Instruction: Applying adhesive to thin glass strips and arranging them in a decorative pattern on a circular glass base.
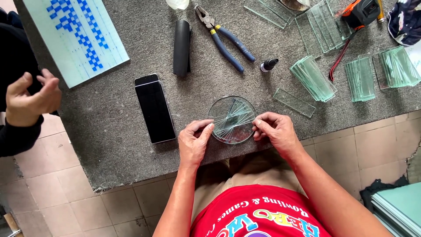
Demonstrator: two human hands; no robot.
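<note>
A round clear glass disc [231, 117] lies near the front edge of a grey carpeted table [114, 127]. Several thin glass strips are fanned out on it like spokes. My left hand [193, 141] rests at the disc's left rim, fingertips touching it. My right hand [272, 130] pinches the right rim and the ends of the strips. Both hands are on the disc; neither lifts it.
A black phone [154, 109], a black cylinder [181, 47], blue-handled pliers [224, 38], a small dropper bottle [268, 65], stacks of rectangular glass strips [312, 78], a tape measure [360, 13] and a blue-patterned panel [76, 35] lie on the table. Another person's hand [31, 97] hovers at left.
</note>
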